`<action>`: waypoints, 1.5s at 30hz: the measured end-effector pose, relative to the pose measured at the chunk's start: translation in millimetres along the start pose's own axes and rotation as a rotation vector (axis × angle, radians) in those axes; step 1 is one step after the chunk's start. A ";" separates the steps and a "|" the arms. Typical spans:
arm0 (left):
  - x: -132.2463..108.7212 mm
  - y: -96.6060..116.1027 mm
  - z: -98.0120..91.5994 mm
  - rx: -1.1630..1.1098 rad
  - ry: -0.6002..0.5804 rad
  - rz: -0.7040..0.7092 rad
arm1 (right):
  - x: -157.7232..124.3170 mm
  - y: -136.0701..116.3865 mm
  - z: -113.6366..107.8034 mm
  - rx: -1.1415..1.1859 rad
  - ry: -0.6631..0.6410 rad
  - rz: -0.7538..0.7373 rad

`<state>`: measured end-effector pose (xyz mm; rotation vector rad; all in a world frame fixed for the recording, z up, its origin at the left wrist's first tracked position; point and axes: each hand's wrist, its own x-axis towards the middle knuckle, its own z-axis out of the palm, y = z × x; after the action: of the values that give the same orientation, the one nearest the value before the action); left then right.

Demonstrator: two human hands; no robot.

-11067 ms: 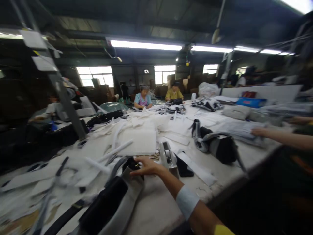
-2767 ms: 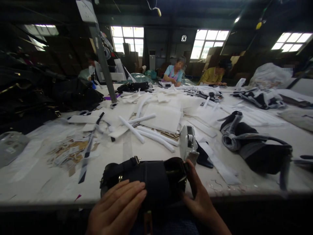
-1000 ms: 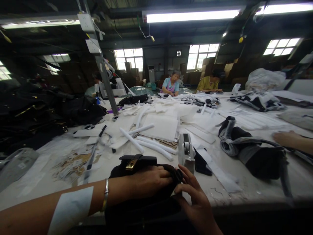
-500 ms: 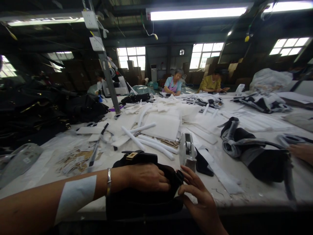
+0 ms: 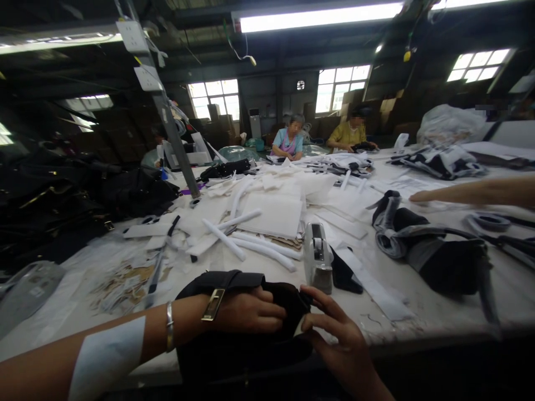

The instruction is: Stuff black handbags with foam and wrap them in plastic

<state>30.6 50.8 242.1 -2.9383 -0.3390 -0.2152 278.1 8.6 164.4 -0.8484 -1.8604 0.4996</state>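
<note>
A black handbag [image 5: 234, 356] stands at the near table edge with its mouth open. My left hand [image 5: 251, 312] reaches into that mouth, fingers stretched and slightly bent; the thumb and the lower fingers' tips are hidden. Over the left wrist lies the bag's flap [image 5: 228, 280], with a gold metal clasp [image 5: 213, 304] hanging from it. At the right end of the opening, my right hand [image 5: 338, 328] pinches the bag's rim between thumb and fingers, beside a small pale piece [image 5: 299, 326]. Just beyond stands a clear tape dispenser [image 5: 318, 259].
White foam rods [image 5: 267, 250] and sheets [image 5: 271, 211] cover the table's middle. Black bags [image 5: 45, 189] are piled at left, near paper scraps [image 5: 121, 287]. A wrapped black bag part [image 5: 438, 262] lies right. A co-worker's arm [image 5: 472, 195] reaches in; two people sit across.
The flap with its clasp has swung down over my left wrist. The co-worker's arm at right now reaches farther across the table. The view has shifted slightly.
</note>
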 end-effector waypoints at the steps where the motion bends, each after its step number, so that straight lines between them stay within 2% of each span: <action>1: -0.4 1.0 -1.0 -0.001 -0.006 0.019 | 0.3 0.0 0.2 0.001 0.009 -0.005; 3: 0.4 1.8 -2.4 -0.030 -0.036 0.049 | 0.3 0.1 0.6 0.005 0.010 -0.011; 10: 10.1 -0.9 -0.7 -0.275 -0.112 -0.097 | -0.7 0.9 2.2 0.030 -0.012 0.013; 17: 16.9 6.1 4.3 -0.279 -0.169 -0.128 | -0.5 0.6 1.6 0.066 -0.019 -0.003; 22: 29.9 15.5 15.7 -0.199 -0.358 -0.267 | 4.7 0.4 3.6 0.133 -0.061 -0.025; 26: 55.7 3.1 -1.9 -0.265 -0.631 -0.282 | 11.0 1.5 1.4 0.160 -0.129 -0.053; 28: 64.4 -5.1 -11.8 -0.262 -0.709 -0.260 | 12.7 4.0 -0.6 0.151 -0.138 -0.073; 31: 66.5 -8.4 -16.2 -0.168 -0.685 -0.211 | 12.2 9.2 -1.8 0.137 -0.119 -0.093; 34: 64.1 -2.8 -10.6 -0.128 -0.645 -0.186 | 10.4 13.3 -0.4 0.142 -0.129 -0.101; 38: 66.7 -6.1 -6.7 -0.206 -0.649 -0.203 | 11.6 16.0 -1.1 0.157 -0.115 -0.114; 41: 67.9 -19.0 -18.1 -0.345 -0.600 -0.208 | 14.2 18.2 -6.3 0.147 -0.044 -0.088; 43: 63.6 -23.8 -33.7 -0.473 -0.473 -0.305 | 15.0 19.2 -10.1 0.147 -0.015 -0.060; 45: 52.1 -19.6 -52.5 -0.582 -0.259 -0.510 | 14.8 19.1 -11.9 0.155 -0.009 -0.051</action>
<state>69.7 70.7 304.8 -3.3803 -1.2599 0.0150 291.3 32.1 165.9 -0.6941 -1.8206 0.6077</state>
